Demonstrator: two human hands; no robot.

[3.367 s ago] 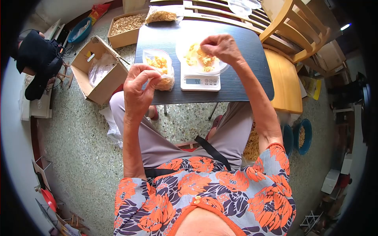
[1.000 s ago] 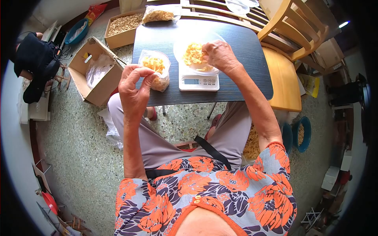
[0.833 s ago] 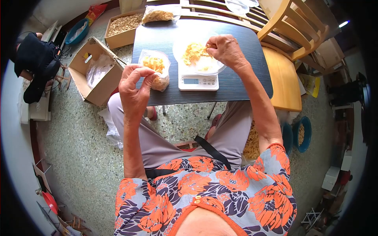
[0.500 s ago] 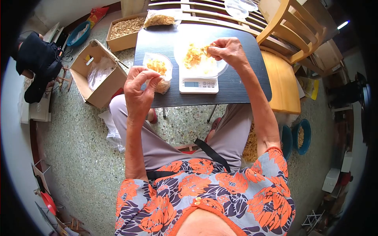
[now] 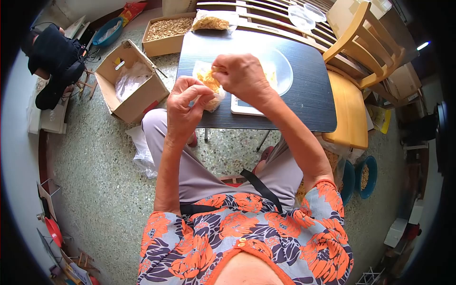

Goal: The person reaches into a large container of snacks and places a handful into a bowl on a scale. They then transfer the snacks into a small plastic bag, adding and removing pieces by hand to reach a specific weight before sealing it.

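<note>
Item: small clear plastic bag (image 5: 209, 85) of yellow-orange snack pieces, standing on the near left part of the dark surface (image 5: 304, 102), just beside the scale (image 5: 244, 107). Left hand (image 5: 184, 107): fingertips pinched together on the bag's near rim, holding the mouth open. Right hand (image 5: 242, 76): poised directly over the bag mouth, grip closed on what appears to be a few snack pieces; the pinch itself is partly hidden. Clear bowl (image 5: 280, 71): on the scale, mostly hidden behind the right hand, contents not legible. Risks, judged: the film is thin and slack, so a slipping left pinch could let the mouth fold shut and send pieces onto the surface or floor; the bag sits near the surface's edge and may tip if tugged; the right wrist hangs close to the bowl rim and could nudge it off the scale.
</note>
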